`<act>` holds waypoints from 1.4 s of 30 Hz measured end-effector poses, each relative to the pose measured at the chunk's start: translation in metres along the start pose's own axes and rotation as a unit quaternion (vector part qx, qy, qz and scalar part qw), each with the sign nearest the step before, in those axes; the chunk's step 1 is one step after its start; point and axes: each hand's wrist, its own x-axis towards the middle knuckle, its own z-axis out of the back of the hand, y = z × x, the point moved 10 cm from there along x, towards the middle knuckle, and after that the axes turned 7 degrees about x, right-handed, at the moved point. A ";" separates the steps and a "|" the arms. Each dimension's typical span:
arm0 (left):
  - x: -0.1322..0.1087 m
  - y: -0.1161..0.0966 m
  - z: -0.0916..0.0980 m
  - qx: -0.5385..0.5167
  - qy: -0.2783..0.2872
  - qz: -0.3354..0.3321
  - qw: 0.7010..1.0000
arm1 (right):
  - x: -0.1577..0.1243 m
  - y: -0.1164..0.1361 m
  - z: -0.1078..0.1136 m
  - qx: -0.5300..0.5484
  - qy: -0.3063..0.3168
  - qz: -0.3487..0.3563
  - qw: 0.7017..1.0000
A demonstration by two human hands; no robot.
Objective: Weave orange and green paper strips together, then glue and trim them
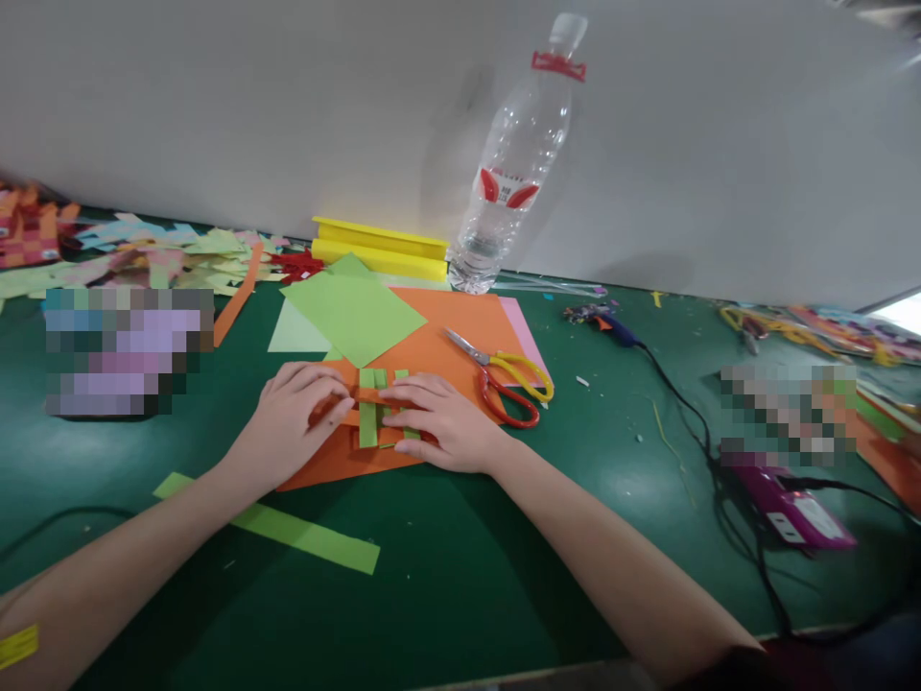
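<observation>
In the head view, green paper strips (368,422) and orange paper strips (369,394) cross over and under each other as a small woven piece. My left hand (298,413) is curled at its left side, thumb and index finger closed on the end of an orange strip. Across the right part of the weave lies my right hand (446,422), fingers stretched and apart, touching the strips. Beneath both hands is an orange paper sheet (446,326). Red-and-yellow-handled scissors (504,369) rest on that sheet, and a loose green strip (317,537) lies under my left forearm.
A plastic bottle (514,144) stands near the wall beside folded yellow paper (381,251). Green paper (352,307) overlaps the orange sheet. Paper scraps (165,250) pile up at left. A corded blue-handled tool (611,326) and a purple box (791,504) sit at right.
</observation>
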 end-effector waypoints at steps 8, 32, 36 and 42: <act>0.005 -0.005 0.022 -0.039 -0.028 -0.058 0.997 | -0.001 -0.001 0.000 0.008 0.000 -0.004 1.000; 0.004 -0.012 0.002 -0.005 0.051 -0.160 0.986 | 0.000 0.001 0.001 0.007 -0.001 0.001 1.000; 0.004 -0.013 -0.005 -0.005 0.080 -0.151 0.985 | 0.000 0.000 0.001 0.011 -0.005 0.002 1.000; 0.004 -0.015 -0.005 -0.008 0.073 -0.151 0.986 | 0.000 0.000 0.000 0.013 -0.006 0.002 1.000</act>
